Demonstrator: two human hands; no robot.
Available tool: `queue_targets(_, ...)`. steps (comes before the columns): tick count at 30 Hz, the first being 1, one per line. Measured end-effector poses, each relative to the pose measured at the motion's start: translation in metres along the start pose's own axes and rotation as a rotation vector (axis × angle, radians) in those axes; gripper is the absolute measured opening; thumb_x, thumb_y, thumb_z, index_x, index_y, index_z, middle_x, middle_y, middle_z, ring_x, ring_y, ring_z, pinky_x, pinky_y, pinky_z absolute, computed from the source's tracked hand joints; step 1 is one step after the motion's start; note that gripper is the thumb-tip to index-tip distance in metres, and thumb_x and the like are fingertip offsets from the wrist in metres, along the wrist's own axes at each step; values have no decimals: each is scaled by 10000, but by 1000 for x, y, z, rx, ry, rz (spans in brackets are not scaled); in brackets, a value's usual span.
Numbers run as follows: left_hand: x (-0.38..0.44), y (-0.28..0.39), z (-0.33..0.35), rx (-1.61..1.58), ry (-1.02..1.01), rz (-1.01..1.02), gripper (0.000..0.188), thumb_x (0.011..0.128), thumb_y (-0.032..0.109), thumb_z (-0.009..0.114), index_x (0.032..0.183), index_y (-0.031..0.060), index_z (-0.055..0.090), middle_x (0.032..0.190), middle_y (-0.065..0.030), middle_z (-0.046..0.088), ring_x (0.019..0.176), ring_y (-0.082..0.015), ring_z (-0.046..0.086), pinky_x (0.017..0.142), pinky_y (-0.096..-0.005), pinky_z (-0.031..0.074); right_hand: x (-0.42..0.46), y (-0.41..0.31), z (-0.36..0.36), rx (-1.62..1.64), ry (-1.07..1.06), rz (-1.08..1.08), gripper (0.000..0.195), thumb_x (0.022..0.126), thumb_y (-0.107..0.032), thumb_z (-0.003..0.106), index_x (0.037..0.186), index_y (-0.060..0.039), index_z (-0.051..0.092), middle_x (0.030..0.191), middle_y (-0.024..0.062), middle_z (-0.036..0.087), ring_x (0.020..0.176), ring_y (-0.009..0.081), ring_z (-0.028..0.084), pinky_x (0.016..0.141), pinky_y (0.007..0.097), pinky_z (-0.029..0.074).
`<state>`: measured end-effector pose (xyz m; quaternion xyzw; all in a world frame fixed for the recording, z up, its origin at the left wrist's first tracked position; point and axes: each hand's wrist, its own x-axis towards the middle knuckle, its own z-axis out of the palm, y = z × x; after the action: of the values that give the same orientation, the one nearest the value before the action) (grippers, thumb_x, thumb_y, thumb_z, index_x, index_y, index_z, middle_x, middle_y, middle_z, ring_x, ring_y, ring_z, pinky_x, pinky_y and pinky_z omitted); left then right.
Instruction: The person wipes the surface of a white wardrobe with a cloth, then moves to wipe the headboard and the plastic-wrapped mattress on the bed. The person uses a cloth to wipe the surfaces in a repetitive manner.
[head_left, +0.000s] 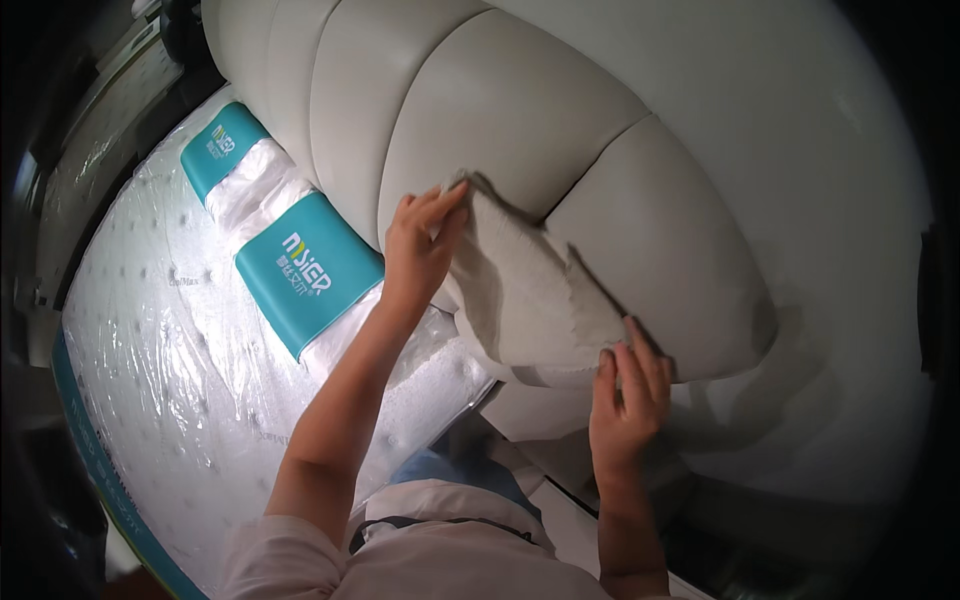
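Observation:
A pale beige cloth (525, 285) is stretched between my two hands in front of a padded, light grey headboard (510, 97). My left hand (424, 240) pinches the cloth's upper left corner between thumb and fingers. Lower down on the right, my right hand (631, 390) grips another corner with its fingertips. The cloth hangs slack between them with a fold along its left side. Its shadowed upper edge runs close to the headboard's panels; I cannot tell whether it touches them.
Left of the headboard lies a mattress (187, 337) in clear plastic. Two plastic-wrapped pillows with teal bands, the nearer band (315, 270) and the farther band (225, 150), rest against the headboard. A pale wall (787, 187) rises behind. Dark objects stand at the far left.

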<state>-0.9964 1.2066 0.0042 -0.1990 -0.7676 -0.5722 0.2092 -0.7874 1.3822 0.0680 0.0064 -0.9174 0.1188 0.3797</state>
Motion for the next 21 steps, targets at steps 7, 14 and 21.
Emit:
queue_targets(7,111,6,-6,-145,211,2,433,866,36,612,1297,62,587,1298,-151,590,1088,-318,608,904,-337,487,122,-19,37,-319,72,-159,302,841,-105,688,1135,-43,651,1313,48,604,1077,223,546,883,382,418)
queue_targets(14,5,-92,-3,250,35,-193,696,745,-80,527,1419,56,427,1476,-225,387,1239,-384,483,1036,-412,415,77,-19,93,-219,-208,-321,324,804,-95,686,1126,-58,664,1346,45,583,1081,183,565,897,349,370)
queue_targets(21,60,-109,-53,177,111,-129,622,783,-56,544,1389,68,479,1464,-157,434,1245,-349,495,1008,-371,436,142,-39,115,-234,-197,-272,379,808,-144,688,1163,-23,636,1348,83,576,1139,216,536,945,402,347)
